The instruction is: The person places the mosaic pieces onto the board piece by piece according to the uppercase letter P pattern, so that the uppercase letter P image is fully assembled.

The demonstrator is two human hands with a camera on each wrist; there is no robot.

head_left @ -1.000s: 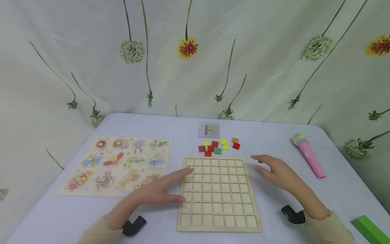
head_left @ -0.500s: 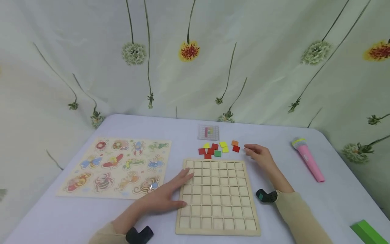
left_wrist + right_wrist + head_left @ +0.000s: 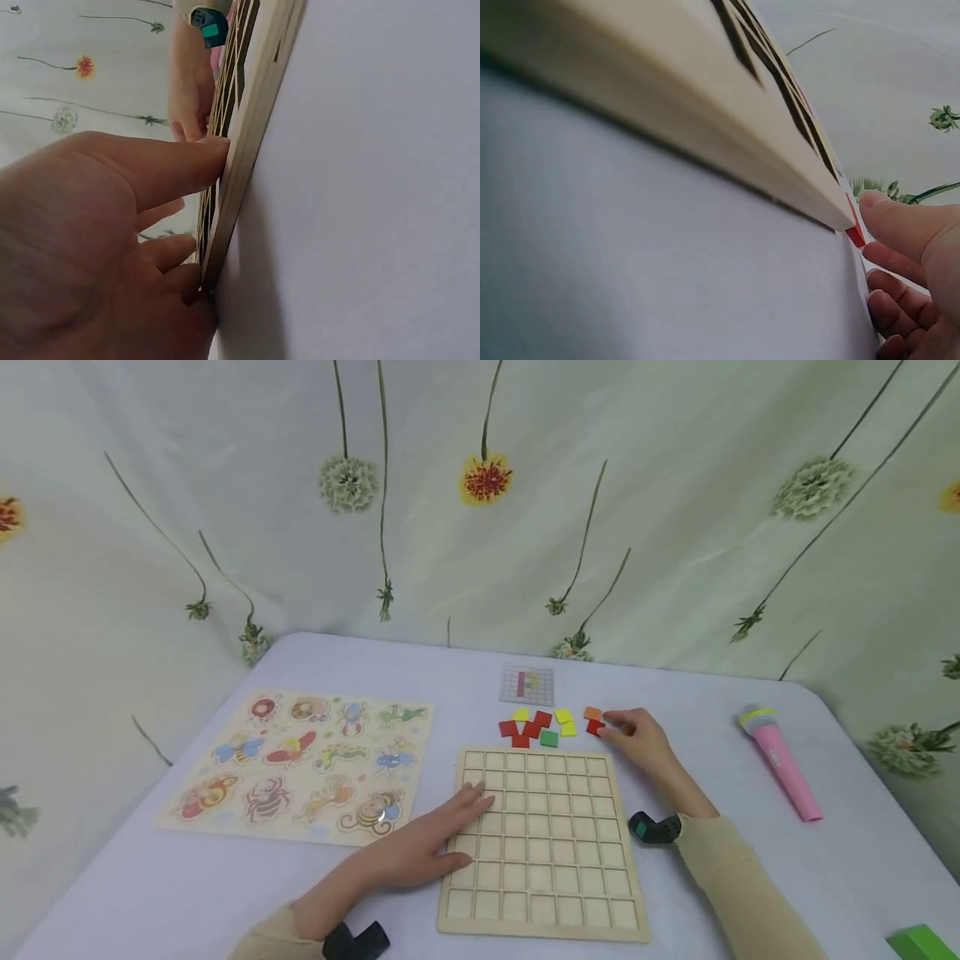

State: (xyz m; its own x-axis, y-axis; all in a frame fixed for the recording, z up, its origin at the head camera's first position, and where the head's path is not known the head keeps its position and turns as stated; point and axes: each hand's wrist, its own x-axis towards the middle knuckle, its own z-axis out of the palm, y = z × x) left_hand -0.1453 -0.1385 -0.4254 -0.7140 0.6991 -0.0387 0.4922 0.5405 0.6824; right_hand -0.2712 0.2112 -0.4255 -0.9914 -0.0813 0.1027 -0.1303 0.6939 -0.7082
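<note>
My left hand [image 3: 420, 847] rests with spread fingers on the left edge of a square wooden grid board [image 3: 551, 933]. In the left wrist view its thumb [image 3: 184, 166] touches the board's rim. My right hand [image 3: 643, 745] is beyond the board's far right corner, its thumb and index fingertip beside a red tile [image 3: 595, 727] and an orange tile [image 3: 592, 713]. The right wrist view shows thumb and fingers apart near a red tile [image 3: 856, 229]. More tiles lie behind the board: several red, some yellow [image 3: 567, 728] and one green [image 3: 549, 739].
A small pattern card [image 3: 528, 685] lies behind the tiles. An insect picture puzzle board [image 3: 296, 768] is at the left. To the right are a pink toy microphone [image 3: 783, 764] and a green block [image 3: 922, 942]. A flowered cloth hangs behind the table.
My right hand has moved forward and left, from beside the board to the red and orange tiles. The left hand has settled slightly farther onto the board. The view has shifted a little.
</note>
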